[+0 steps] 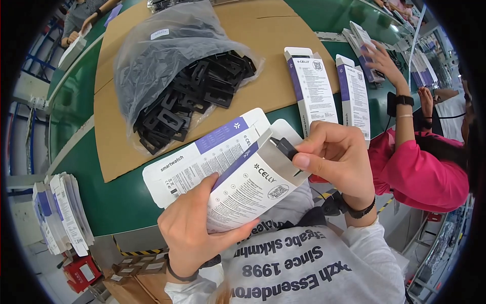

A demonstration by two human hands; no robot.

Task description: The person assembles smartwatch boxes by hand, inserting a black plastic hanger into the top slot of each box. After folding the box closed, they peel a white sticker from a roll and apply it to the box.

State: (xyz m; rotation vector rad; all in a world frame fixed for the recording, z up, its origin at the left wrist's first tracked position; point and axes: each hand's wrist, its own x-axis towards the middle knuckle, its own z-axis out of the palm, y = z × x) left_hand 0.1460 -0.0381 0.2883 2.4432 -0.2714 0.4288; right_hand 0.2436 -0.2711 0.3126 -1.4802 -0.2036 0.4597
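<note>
Small black plug-like piece (287, 148) at the mouth of an open white box (242, 197), pinched between the right hand's (344, 157) thumb and forefinger, which cover its rear end. Left hand (190, 228) grips the box by its edges; box depths hidden. Flat carton (202, 154) beyond left hand, partly covered. Farther off, cloudy bag (164, 63) of black inserts (218, 90), many overlapping.

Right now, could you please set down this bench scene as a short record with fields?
Left hand: holds a white-and-purple box, end open
Right hand: pinches a small black piece at that opening
Parts: black plastic parts in an open grey bag, on a cardboard sheet
Behind held box: similar box, lying down
Far right: co-worker's hand near more boxes
</note>
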